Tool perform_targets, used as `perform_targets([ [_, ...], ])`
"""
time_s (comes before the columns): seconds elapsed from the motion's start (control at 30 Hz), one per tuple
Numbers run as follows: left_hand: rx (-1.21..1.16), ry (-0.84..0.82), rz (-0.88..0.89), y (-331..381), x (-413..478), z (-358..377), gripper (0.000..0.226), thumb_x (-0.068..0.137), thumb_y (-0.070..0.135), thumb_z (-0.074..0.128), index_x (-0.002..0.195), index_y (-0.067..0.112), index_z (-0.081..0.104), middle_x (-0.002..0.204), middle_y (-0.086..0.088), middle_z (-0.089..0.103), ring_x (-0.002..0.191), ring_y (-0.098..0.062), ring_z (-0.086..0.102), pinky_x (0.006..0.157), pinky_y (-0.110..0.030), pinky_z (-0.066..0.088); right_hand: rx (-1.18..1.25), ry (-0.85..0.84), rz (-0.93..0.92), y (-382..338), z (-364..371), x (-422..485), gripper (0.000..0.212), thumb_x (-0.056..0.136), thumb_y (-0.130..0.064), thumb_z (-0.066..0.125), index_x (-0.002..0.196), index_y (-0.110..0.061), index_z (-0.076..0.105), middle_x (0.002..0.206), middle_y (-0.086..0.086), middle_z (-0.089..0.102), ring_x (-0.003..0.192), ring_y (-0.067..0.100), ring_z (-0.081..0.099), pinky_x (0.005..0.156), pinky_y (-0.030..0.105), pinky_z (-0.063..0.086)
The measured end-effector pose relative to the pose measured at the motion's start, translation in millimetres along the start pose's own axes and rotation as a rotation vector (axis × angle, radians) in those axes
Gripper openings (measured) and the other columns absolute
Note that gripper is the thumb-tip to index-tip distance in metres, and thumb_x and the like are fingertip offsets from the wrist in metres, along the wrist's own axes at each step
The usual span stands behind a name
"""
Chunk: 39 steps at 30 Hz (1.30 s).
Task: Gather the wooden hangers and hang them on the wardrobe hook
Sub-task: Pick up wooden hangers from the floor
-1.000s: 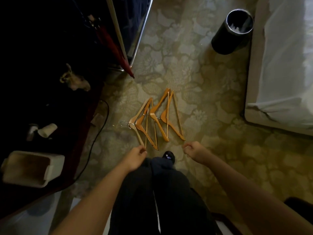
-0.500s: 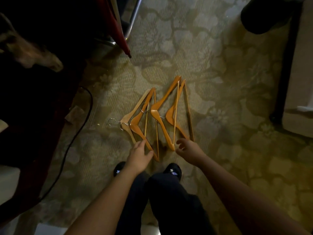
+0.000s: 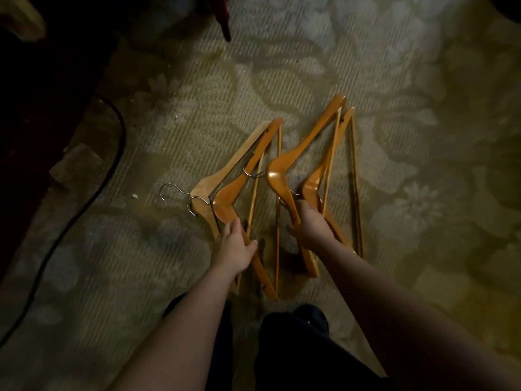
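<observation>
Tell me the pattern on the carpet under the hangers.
A large pale floral pattern on ribbed olive-beige carpet, clearest in the head view.

Forearms (image 3: 180,328) are bare. Trousers (image 3: 296,359) are dark and plain. Shoes (image 3: 311,316) are dark with rounded toes.

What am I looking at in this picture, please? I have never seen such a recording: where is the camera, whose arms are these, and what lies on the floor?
There is no machine here. A person wears one wide-angle camera on the head, so you look down along their own two arms. On the patterned carpet lie four wooden hangers, fanned out in two pairs. The left hand grips the lower arm of a hanger in the pair on the left. The right hand grips one in the pair on the right. The hangers appear to rest on the floor. A black cable runs along the left side, and the person's dark trousers show at the bottom.
</observation>
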<state>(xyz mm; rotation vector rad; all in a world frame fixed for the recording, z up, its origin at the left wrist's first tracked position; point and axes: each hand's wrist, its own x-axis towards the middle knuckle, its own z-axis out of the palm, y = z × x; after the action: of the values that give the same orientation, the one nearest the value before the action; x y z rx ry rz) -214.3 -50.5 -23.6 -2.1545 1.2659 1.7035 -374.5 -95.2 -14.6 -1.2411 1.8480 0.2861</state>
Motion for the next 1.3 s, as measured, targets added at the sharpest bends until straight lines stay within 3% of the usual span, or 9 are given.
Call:
perform_targets([
  [0.13, 0.012, 0.058, -0.037, -11.2, 30.8, 5.9, 0.079, 0.092, 0.03, 0.052, 0.149, 0.024, -0.002, 0.159, 0.001, -0.005, 0.145, -0.031, 0.008, 0.112, -0.05, 0.026, 0.049, -0.006, 0.017, 2.5, 20.0, 27.4, 0.066, 0.087, -0.018, 0.059, 0.142, -0.027, 0.023, 0.132, 0.009, 0.045, 0.109, 0.024, 0.056, 0.089, 0.041, 0.053],
  [0.27, 0.045, 0.076, -0.028, -19.9, 45.8, 6.6, 0.08, 0.091, 0.03, 0.053, 0.149, 0.022, -0.002, 0.158, 0.003, -0.009, 0.145, -0.029, 0.011, 0.111, -0.047, 0.029, 0.069, -0.007, 0.042, 0.6, 33.6, 42.0, 0.081, 0.088, -0.015, 0.057, 0.148, -0.027, 0.004, 0.136, 0.01, 0.042, 0.114, 0.024, 0.054, 0.091, 0.038, 0.051],
  [0.37, 0.058, 0.096, -0.008, -18.8, 46.9, 7.8, 0.079, 0.091, 0.029, 0.053, 0.149, 0.021, 0.0, 0.158, 0.003, -0.011, 0.145, -0.028, 0.01, 0.111, -0.045, 0.03, 0.052, 0.083, 0.0, 4.6, 38.0, 43.2, 0.069, 0.088, -0.01, 0.056, 0.145, -0.026, 0.019, 0.127, 0.008, 0.049, 0.107, 0.021, 0.056, 0.081, 0.033, 0.049],
  [0.47, 0.053, 0.083, -0.022, -18.0, 43.4, 6.6, 0.077, 0.092, 0.028, 0.052, 0.149, 0.021, 0.001, 0.158, 0.003, -0.012, 0.146, -0.027, 0.007, 0.112, -0.045, 0.028, 0.048, 0.186, -0.07, 9.0, 37.9, 34.8, 0.043, 0.09, -0.01, 0.052, 0.13, -0.02, 0.038, 0.113, 0.004, 0.057, 0.093, 0.018, 0.061, 0.076, 0.036, 0.055],
  [0.6, -0.067, 0.077, -0.047, -19.3, 32.4, 3.7, 0.076, 0.092, 0.025, 0.053, 0.149, 0.02, 0.003, 0.159, 0.001, -0.005, 0.146, -0.027, 0.01, 0.114, -0.044, 0.024, 0.094, 0.258, -0.079, 10.4, 31.8, 13.6, 0.014, 0.093, -0.021, 0.048, 0.107, -0.021, 0.046, 0.09, -0.005, 0.057, 0.075, 0.012, 0.06, 0.068, 0.035, 0.056],
  [0.83, -0.216, 0.2, -0.197, -39.4, 28.7, 8.8, 0.079, 0.089, 0.019, 0.057, 0.149, 0.017, 0.007, 0.156, -0.01, 0.015, 0.142, -0.032, 0.021, 0.111, -0.046, 0.029, 0.183, 0.323, -0.049, 24.6, 37.5, 0.1, 0.013, 0.091, -0.022, 0.053, 0.104, -0.024, 0.049, 0.088, -0.009, 0.057, 0.076, 0.006, 0.057, 0.061, 0.02, 0.044],
  [0.93, -0.339, 0.227, -0.272, -44.9, 39.1, 11.5, 0.075, 0.089, 0.015, 0.057, 0.148, 0.018, 0.011, 0.15, -0.014, 0.028, 0.138, -0.033, 0.031, 0.108, -0.045, 0.035, 0.228, 0.264, -0.046, 32.1, 45.1, 2.2, 0.016, 0.09, -0.02, 0.055, 0.104, -0.024, 0.051, 0.095, -0.007, 0.06, 0.086, 0.009, 0.06, 0.075, 0.027, 0.05],
  [1.1, -0.574, 0.365, -0.368, -43.1, 62.9, 5.9, 0.056, 0.086, 0.006, 0.059, 0.135, 0.012, 0.032, 0.135, -0.015, 0.049, 0.123, -0.033, 0.05, 0.1, -0.042, 0.043, 0.247, 0.178, -0.022, 35.6, 52.6, 3.8, 0.016, 0.09, -0.019, 0.056, 0.105, -0.022, 0.051, 0.096, -0.003, 0.061, 0.09, 0.014, 0.061, 0.083, 0.039, 0.054],
  [1.3, -0.479, 0.384, -0.402, -42.2, 77.2, -1.2, 0.03, 0.086, 0.008, 0.061, 0.114, 0.007, 0.051, 0.122, -0.016, 0.06, 0.115, -0.034, 0.056, 0.096, -0.043, 0.046, 0.265, 0.146, -0.048, 28.9, 55.0, 13.6, 0.019, 0.089, -0.018, 0.056, 0.107, -0.022, 0.051, 0.099, -0.002, 0.062, 0.095, 0.016, 0.061, 0.09, 0.043, 0.052],
])
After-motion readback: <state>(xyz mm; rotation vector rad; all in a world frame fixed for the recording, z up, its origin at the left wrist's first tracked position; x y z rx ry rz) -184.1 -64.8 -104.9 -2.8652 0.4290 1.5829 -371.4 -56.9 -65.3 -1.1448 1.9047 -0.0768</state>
